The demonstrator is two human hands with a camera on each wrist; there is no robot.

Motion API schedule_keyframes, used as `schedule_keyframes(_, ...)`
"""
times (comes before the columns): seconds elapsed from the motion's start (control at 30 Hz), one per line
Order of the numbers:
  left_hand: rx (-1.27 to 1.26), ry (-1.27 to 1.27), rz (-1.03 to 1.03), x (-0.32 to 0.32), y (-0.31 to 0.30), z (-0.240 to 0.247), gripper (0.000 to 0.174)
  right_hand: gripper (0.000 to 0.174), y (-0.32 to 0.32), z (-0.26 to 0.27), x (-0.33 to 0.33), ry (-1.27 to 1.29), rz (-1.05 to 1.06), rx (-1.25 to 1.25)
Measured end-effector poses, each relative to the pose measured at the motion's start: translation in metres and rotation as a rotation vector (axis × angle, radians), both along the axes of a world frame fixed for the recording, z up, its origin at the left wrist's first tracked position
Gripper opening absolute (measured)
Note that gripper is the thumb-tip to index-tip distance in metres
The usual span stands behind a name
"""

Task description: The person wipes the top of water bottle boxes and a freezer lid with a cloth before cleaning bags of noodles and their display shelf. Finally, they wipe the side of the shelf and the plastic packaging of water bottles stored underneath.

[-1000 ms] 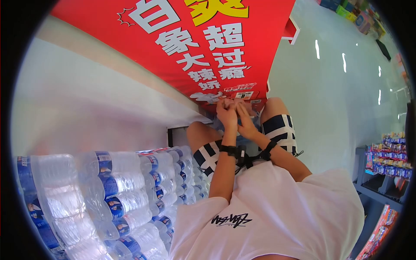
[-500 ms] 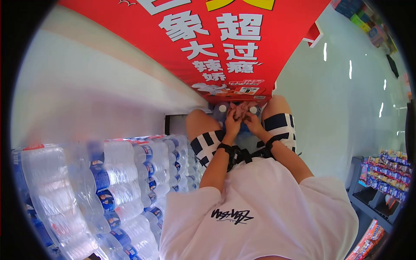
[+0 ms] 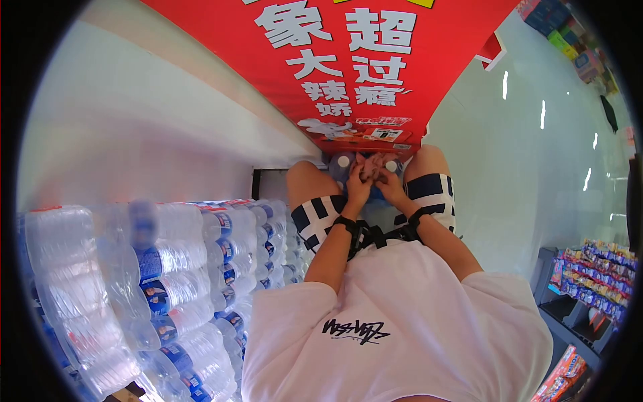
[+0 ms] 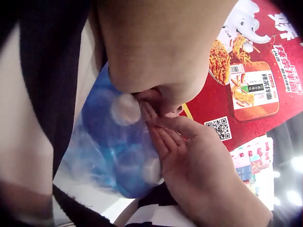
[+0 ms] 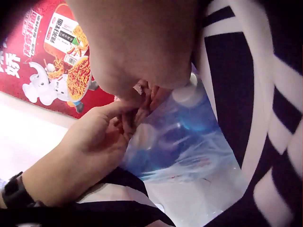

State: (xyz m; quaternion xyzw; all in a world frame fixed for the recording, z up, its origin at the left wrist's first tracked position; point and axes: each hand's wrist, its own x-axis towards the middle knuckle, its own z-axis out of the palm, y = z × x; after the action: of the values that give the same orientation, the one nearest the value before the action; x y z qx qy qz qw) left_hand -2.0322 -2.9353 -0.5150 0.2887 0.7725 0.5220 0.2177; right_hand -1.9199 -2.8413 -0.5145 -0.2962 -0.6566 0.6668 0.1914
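Both hands meet low between the bent knees in the head view. My left hand (image 3: 360, 192) and right hand (image 3: 392, 189) pinch a crumpled pink, thin, sheet-like piece (image 3: 370, 165) from the near side. It sits between two white caps (image 3: 343, 161) of large bottles in clear film. The bluish bottles (image 4: 137, 175) show below the fingers in the left wrist view. In the right wrist view, the left hand's fingers (image 5: 124, 125) are bent close against the right hand (image 5: 137, 71). The fingertips are partly hidden there.
A red poster board (image 3: 382, 67) with large white characters stands right in front of the bottles. Wrapped packs of water bottles (image 3: 167, 268) are stacked at the left beside a white panel (image 3: 147, 120). A grey rack of small snack packs (image 3: 596, 275) stands at the right.
The hands, pressed together over the pink piece one second ago, have parted slightly and drawn back towards the body, so the bottle caps and pink piece show. The head view has shifted.
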Motion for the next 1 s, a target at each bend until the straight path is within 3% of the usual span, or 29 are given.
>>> schedule_keyframes(0.17,0.046,-0.199,-0.002,-0.004,-0.007,0.013,0.044,0.023,0.001,-0.001,0.001,0.055,-0.009,-0.034)
schedule_keyframes(0.2,0.042,-0.199,-0.002,-0.001,-0.009,0.016,0.044,0.024,0.002,0.007,0.004,-0.03,0.044,0.06)
schedule_keyframes(0.27,-0.039,0.13,-0.025,0.003,-0.012,0.02,0.04,0.029,0.003,0.012,0.006,-0.112,0.1,0.154)
schedule_keyframes(0.4,-0.184,0.117,-0.15,0.011,-0.04,0.05,0.031,0.024,0.003,0.033,0.023,-0.148,0.3,0.096)
schedule_keyframes(0.47,-0.29,-0.183,-0.336,0.016,-0.054,0.063,0.024,0.025,-0.001,0.053,0.034,-0.224,0.397,0.097)
schedule_keyframes(0.53,-0.292,-0.172,-0.368,0.026,-0.064,0.074,0.023,0.031,-0.006,0.065,0.042,-0.293,0.511,0.297)
schedule_keyframes(0.67,-0.253,-0.279,-0.506,0.029,-0.076,0.1,0.025,0.029,-0.014,0.08,0.056,-0.359,0.555,0.183)
schedule_keyframes(0.8,-0.176,-0.358,-0.472,0.001,-0.075,0.133,0.025,0.028,0.001,0.114,0.056,-0.365,0.487,0.047)
schedule_keyframes(0.97,-0.172,0.068,-0.592,-0.052,-0.065,0.201,0.023,0.028,0.038,0.189,0.044,-0.25,0.659,0.037)
schedule_keyframes(1.0,-0.156,0.187,-0.603,-0.064,-0.063,0.221,0.023,0.033,0.046,0.199,0.043,-0.299,0.801,0.263)
